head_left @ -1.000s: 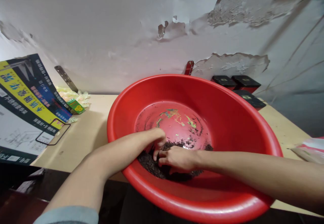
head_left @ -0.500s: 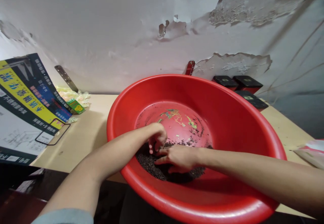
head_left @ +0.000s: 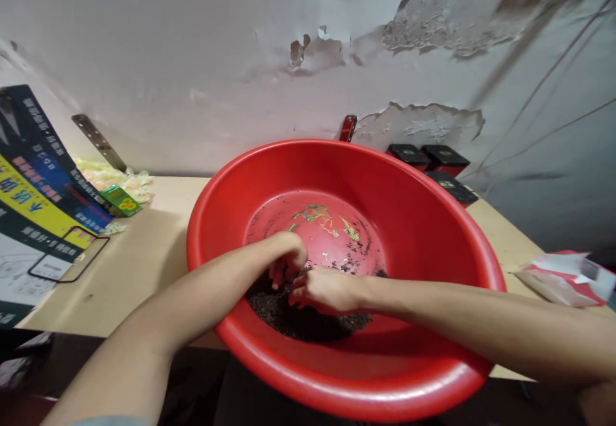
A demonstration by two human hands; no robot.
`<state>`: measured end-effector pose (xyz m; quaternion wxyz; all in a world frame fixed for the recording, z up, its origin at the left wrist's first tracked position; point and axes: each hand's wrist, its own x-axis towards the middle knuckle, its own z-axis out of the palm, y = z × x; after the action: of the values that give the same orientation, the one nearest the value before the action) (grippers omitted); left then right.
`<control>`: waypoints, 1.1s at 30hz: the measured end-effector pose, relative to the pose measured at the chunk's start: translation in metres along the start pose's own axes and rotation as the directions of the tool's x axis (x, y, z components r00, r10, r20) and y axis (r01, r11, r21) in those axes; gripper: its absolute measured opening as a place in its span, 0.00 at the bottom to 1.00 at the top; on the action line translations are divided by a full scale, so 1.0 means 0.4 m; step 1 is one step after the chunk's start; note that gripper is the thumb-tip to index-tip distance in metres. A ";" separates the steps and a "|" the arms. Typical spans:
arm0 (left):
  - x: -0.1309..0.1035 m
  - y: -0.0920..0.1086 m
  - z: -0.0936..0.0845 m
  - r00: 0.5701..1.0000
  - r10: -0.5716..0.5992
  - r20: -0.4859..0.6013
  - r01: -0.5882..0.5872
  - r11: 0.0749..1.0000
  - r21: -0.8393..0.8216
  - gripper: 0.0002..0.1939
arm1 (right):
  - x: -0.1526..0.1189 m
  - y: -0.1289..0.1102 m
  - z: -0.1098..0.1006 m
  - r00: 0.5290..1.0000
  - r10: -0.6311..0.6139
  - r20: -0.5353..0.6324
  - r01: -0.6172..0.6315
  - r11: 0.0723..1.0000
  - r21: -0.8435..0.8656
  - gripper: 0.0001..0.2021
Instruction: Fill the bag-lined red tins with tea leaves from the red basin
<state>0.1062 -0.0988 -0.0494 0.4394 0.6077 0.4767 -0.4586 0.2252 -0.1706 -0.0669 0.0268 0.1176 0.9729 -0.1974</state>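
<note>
A large red basin (head_left: 418, 240) stands on the table, with dark loose grains (head_left: 283, 314) heaped on the near side of its floor. My left hand (head_left: 289, 260) reaches over the rim into the heap, its fingers bent downward and partly hidden. Beside it my right hand (head_left: 322, 290) rests on the grains with its fingers curled together; whether grains are inside them cannot be seen. The two hands are close together. Behind them a worn printed pattern and scattered grains show on the basin floor.
On the light wooden table (head_left: 158, 240), a printed cardboard box (head_left: 43, 221) and a small green box (head_left: 120, 201) are at the left. Black-topped red boxes (head_left: 445, 156) stand behind the basin. A red and white bag (head_left: 568, 278) lies at the right.
The fingers of my right hand, spread over the grains before, have curled in. My left hand stays in the heap. The whole view has shifted, so the basin appears further left.
</note>
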 end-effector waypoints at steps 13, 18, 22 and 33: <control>0.036 -0.003 0.002 0.996 0.081 -0.034 -0.074 0.985 0.157 0.32 | -0.006 0.005 0.035 0.994 -0.073 0.081 0.083 0.988 -0.133 0.28; 0.054 0.005 0.000 0.997 0.054 -0.050 -0.043 0.977 0.211 0.24 | -0.005 0.007 0.034 0.991 -0.056 0.125 0.072 0.989 -0.128 0.11; 0.033 -0.001 -0.010 0.992 0.088 -0.086 -0.071 0.980 0.183 0.24 | -0.003 0.010 0.016 0.996 -0.038 0.082 0.045 0.995 -0.090 0.10; -0.014 0.009 0.001 0.977 0.132 -0.165 -0.090 0.966 0.244 0.25 | -0.002 -0.031 -0.019 0.991 -0.124 0.046 0.130 0.972 -0.197 0.09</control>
<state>0.1091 -0.1007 -0.0436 0.3447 0.7202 0.4218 -0.4297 0.2230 -0.1790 -0.0552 0.0419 0.0486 0.9927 -0.1023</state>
